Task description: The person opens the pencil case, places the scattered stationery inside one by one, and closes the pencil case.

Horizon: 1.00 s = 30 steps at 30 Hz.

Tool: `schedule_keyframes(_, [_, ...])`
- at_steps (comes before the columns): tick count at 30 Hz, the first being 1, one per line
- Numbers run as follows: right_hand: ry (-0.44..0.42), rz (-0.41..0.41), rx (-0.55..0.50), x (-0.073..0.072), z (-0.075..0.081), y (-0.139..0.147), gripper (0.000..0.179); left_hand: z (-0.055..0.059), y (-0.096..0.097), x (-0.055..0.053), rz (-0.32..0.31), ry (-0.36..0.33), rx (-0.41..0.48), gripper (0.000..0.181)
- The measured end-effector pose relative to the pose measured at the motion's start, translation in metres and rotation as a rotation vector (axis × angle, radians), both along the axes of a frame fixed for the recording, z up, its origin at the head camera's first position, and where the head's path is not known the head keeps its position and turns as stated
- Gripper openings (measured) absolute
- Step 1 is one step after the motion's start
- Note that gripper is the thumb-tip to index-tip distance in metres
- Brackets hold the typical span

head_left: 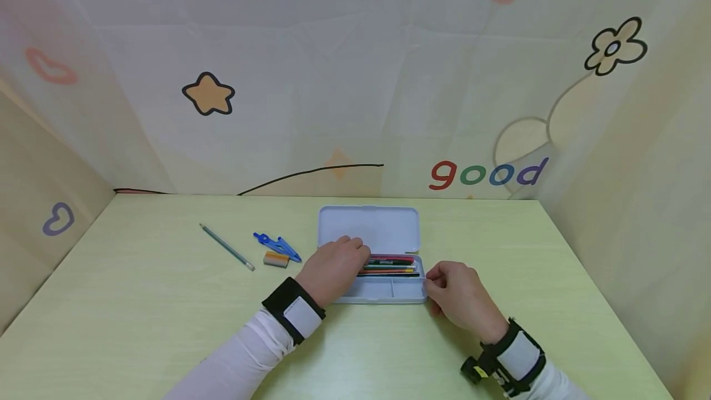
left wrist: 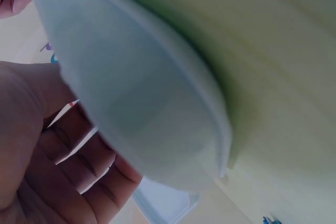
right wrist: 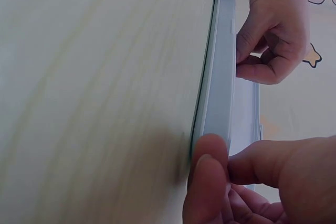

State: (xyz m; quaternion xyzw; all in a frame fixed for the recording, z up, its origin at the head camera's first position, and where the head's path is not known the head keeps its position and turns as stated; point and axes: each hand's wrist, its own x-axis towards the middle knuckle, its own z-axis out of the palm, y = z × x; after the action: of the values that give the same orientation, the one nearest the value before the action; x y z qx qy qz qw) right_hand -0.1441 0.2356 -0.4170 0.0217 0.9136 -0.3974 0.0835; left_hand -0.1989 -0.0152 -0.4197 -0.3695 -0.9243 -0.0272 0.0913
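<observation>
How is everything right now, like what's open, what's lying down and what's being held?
Pencil case: open, right end pinched by the right hand
Lid: folded back
Pencils in the case: lying side by side, partly hidden by the left hand
Loose pencil: lying on the table
Blue compass: lying down; leg opening too small to tell
Orange-and-grey block: lying beside the compass

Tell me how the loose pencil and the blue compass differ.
The loose pencil is a muted blue-green, while the compass is a bright blue. The pencil is one slim, straight rod; the compass is jointed and wider. The pencil is also the longer of the two, the compass the shorter. Both lie on the table, left of the open pencil case in the head view, slanting the same way.
</observation>
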Motion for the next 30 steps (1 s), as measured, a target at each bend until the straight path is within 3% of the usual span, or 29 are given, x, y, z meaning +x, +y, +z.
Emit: schedule_keyframes(30, [0.008,0.001,0.003,-0.0007,0.0004,-0.0003,0.006,0.0038,-0.0003,0.0037,0.009,-0.053,0.022,0.015])
